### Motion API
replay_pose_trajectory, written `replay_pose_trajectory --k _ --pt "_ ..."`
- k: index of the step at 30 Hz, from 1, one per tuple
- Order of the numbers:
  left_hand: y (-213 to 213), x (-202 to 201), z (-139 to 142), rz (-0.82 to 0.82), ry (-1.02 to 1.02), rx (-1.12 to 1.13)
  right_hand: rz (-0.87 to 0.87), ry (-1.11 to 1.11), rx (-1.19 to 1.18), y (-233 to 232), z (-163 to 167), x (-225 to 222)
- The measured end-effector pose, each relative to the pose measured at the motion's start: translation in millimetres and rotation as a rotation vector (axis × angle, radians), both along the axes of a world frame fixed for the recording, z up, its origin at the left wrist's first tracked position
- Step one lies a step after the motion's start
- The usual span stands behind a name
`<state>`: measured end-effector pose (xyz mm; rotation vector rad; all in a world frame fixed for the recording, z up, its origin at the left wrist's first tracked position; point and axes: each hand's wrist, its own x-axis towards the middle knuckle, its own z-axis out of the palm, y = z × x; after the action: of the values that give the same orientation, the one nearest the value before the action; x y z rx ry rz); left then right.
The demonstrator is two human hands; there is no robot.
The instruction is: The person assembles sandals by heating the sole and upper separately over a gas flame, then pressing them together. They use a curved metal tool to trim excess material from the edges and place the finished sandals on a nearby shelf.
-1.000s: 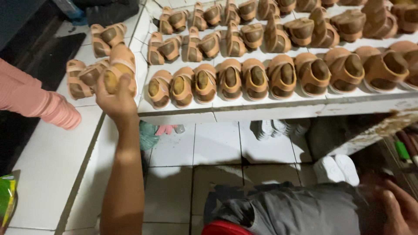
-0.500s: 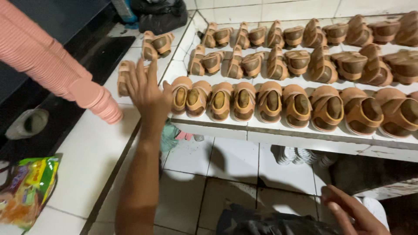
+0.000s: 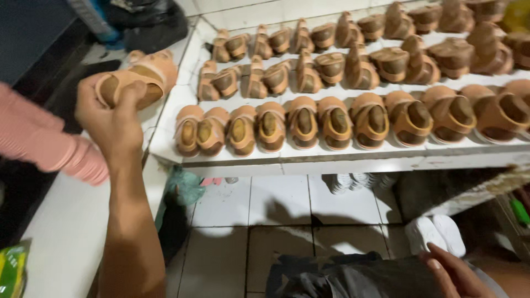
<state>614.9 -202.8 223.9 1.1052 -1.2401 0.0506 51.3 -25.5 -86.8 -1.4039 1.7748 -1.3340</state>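
Left hand (image 3: pixel 110 113) is closed around a tan sandal (image 3: pixel 135 80), lifted just left of the white tiled shelf (image 3: pixel 353 157); long axis runs left-right, probably toe rightward toward the front sandal row (image 3: pixel 331 121). Right hand (image 3: pixel 455 273) rests loosely uncurled and empty, well apart.

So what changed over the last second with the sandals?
The left hand now grips a tan sandal and has lifted it off the tiled ledge, drawing it back; before, it rested on the end pair. The rows of sandals and the right hand at the lap kept their places.
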Motion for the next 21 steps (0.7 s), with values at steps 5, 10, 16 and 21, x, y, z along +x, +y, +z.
replay_pose_trajectory --k 5,10,16,21 --pt "24.3 -124.1 -13.4 -0.558 -0.030 0.479 -0.138 0.323 -0.377 35.7 102.2 73.4" --pt "60.2 -317.5 -88.6 -1.615 0.084 0.871 -0.160 0.715 -0.460 64.5 141.3 68.8" --pt "105.6 -465.8 -157.5 -1.836 -0.442 1.076 -0.447 -0.713 0.067 168.1 56.1 15.2" --pt "54.8 -585.6 -290.3 -1.714 -0.352 1.264 -0.507 -1.279 -0.418 251.8 31.4 -40.2"
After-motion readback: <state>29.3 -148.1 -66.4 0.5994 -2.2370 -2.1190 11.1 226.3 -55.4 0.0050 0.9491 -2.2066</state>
